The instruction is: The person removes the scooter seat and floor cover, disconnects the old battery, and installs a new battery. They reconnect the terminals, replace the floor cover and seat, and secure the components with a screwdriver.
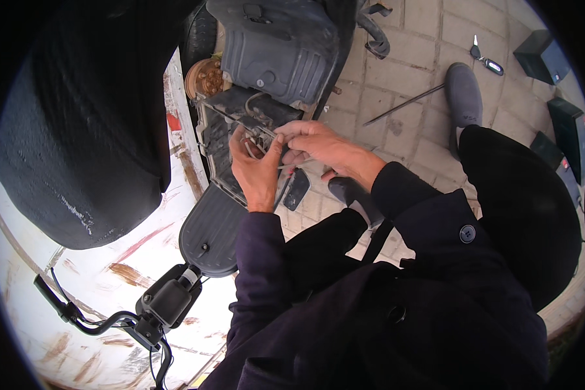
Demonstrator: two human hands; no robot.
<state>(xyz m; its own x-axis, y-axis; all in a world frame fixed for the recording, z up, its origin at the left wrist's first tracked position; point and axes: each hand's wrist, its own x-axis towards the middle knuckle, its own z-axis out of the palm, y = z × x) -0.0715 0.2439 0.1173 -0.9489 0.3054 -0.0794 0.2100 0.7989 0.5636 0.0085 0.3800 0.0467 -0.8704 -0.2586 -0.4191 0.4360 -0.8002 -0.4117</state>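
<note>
My left hand reaches into an open black plastic compartment of a vehicle, its thumb and fingers closed around thin electrical wires. Just to the right, my right hand pinches the same bundle, fingertips close to my left thumb. A pale wire trails out below the right fingers. The exact joint between the fingertips is hidden. Above the hands is a grey plastic panel with a lock. A rusty brake drum shows at the compartment's upper left, below a black tyre.
Several dark battery blocks stand at the far right. A key with a fob and a thin metal rod lie on the paving, near my grey shoe. Handlebars occupy the lower left; a black cover hangs above.
</note>
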